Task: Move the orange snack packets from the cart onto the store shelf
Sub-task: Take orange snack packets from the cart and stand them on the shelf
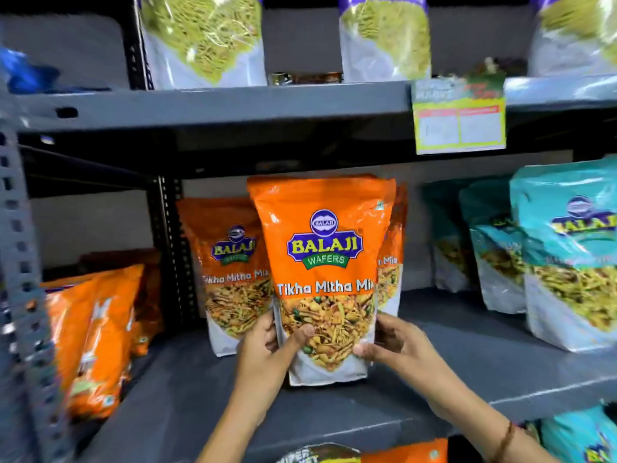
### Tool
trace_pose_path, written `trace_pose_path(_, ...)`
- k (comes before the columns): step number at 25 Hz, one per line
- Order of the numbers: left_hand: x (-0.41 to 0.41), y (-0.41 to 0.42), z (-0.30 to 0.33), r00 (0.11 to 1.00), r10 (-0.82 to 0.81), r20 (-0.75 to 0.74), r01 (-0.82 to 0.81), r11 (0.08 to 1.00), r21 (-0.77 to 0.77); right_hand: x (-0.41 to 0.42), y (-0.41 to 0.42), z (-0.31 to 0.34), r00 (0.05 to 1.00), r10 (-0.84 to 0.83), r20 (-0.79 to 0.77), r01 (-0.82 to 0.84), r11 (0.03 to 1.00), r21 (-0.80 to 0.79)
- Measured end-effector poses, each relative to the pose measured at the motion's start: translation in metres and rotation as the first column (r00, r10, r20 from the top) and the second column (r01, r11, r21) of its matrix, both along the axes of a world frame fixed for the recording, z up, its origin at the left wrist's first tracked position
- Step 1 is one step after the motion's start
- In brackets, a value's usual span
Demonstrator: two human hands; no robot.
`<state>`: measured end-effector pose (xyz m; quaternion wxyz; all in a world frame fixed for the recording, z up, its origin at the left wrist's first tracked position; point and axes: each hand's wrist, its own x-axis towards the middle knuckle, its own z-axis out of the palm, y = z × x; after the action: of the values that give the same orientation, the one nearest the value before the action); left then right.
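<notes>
**Hands on pouch, setting it upright on the shelf**

Left hand [267,342] and right hand [390,339] both closed on the lower sides of the Tikha Mitha Mix pouch [325,262], thumbs over the clear window, fingers wrapped behind. Pouch stands upright, base on or just above the grey shelf [467,355]; contact not clear from this view.

Handling, my read:
- Light, soft foil-plastic bag, air-puffed. Glossy, so likely slippery under a loose pinch.
- Contents are brittle mix; a hard squeeze would probably crush them.
- Best hold: low on both side seams, where it is held now. Top seal is stiffer but leaves the base swinging.
- Gusseted base should let it stand alone if set flat.

Room around the pouch:
- Behind-left of it: second orange pouch [233,272], overlapping in view. Another orange pack peeks out behind its right edge.
- Right of it: bare shelf, then teal pouches [567,255], well apart.
- Left of it, past the dark upright post [170,248]: slumped orange packs [96,332].
- Above it: upper shelf edge [213,108] sits near the pouch top, so little lift room.
- In front: shelf lip open, free exit for the hands.

Cart not clearly in view.
</notes>
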<state>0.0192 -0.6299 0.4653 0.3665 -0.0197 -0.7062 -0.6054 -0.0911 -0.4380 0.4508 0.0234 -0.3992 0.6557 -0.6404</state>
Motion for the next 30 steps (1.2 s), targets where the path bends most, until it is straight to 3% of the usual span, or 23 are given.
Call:
trace_pose_path(7, -0.020, -0.019, -0.015, 0.979, 0.122, 0.163, -0.108, 0.990, -0.093, -0.011, -0.010, 0.005, 0.999, 0.029, 0.044, -0.033, 0.996, 0.088)
trace_pose_path(15, -0.017, -0.013, -0.021, 0.967, 0.163, 0.194, -0.142, 0.982, -0.122, -0.008, -0.009, 0.004, 0.997, 0.033, 0.072, -0.042, 0.990, 0.135)
trace_pose_path(19, -0.006, 0.000, -0.018, 0.931, 0.354, 0.086, -0.329, 0.919, -0.218, -0.001, 0.000, 0.003, 0.994, -0.046, 0.103, 0.037, 0.996, 0.084)
trace_pose_path(22, 0.003, 0.031, -0.008, 0.918, 0.357, -0.175, -0.385, 0.907, -0.169, 0.014, 0.013, 0.009, 0.981, -0.176, 0.082, 0.177, 0.984, 0.001)
trace_pose_path(24, 0.003, 0.062, 0.001, 0.927, 0.237, -0.290, -0.283, 0.951, -0.128, 0.027, 0.030, 0.014, 0.963, -0.258, 0.072, 0.264, 0.960, -0.093)
trace_pose_path(26, 0.002, 0.096, 0.012, 0.948, 0.054, -0.314, -0.065, 0.998, -0.023, 0.044, 0.053, 0.020, 0.941, -0.333, 0.058, 0.337, 0.918, -0.210)
trace_pose_path(30, -0.009, 0.182, 0.023, 0.895, -0.304, -0.326, 0.357, 0.927, 0.117, 0.078, 0.126, 0.028, 0.861, -0.502, 0.084, 0.494, 0.785, -0.373)
